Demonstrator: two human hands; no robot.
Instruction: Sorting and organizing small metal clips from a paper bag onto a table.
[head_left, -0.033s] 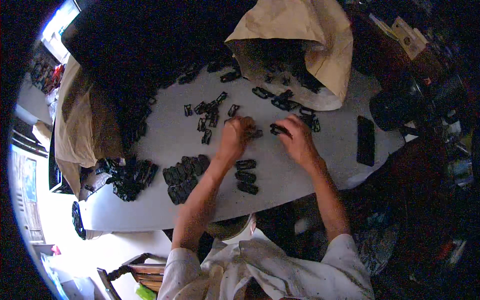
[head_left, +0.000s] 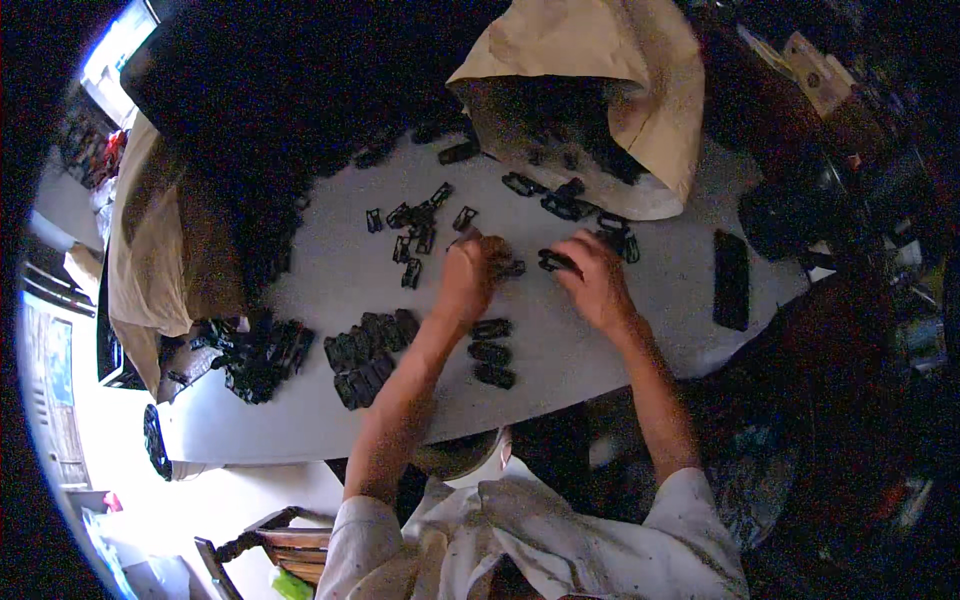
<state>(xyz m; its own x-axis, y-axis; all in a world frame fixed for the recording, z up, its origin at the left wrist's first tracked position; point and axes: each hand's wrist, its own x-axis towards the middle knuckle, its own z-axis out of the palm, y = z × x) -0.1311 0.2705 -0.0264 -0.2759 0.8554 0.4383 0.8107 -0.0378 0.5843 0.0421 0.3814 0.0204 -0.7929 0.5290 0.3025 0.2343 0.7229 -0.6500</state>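
Over the middle of the white table (head_left: pixel 580 350), both my hands work close together. My left hand (head_left: pixel 470 278) is closed, its fingers round a small black plastic part (head_left: pixel 513 268) whose end sticks out to the right. A hand's width away, my right hand (head_left: pixel 598 278) pinches another black plastic part (head_left: pixel 557 262) between thumb and fingers. Three black parts (head_left: pixel 491 353) lie in a column nearer to me. Left of my left forearm, rows of black parts (head_left: pixel 370 345) are packed side by side. Loose open-framed parts (head_left: pixel 415 225) are scattered beyond my left hand.
A brown paper bag (head_left: pixel 655 120) lies open at the back, black parts spilling from its mouth. At the left are another paper bag (head_left: pixel 150 240) and a heap of black parts (head_left: pixel 250 355). A flat black oblong (head_left: pixel 731 281) lies at the right. A wooden chair (head_left: pixel 290 545) stands lower left.
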